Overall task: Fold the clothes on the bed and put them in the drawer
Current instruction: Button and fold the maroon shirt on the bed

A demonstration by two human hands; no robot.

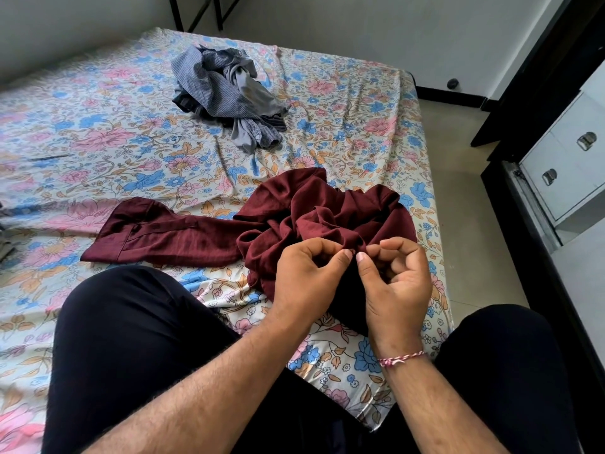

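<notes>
Maroon shirt (pixel 294 221) bunched under both pinching hands, left hand (pixel 307 276), right hand (pixel 397 276).

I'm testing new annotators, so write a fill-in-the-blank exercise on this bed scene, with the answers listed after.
1. Both hands, left hand and right hand, pinch the ______-coloured shirt.
2. The grey pile of clothes lies ______ from the person than that shirt.
3. The bedsheet has a ______ print.
4. A pink thread band circles the ______ wrist.

Missing words: maroon; farther; floral; right
</notes>
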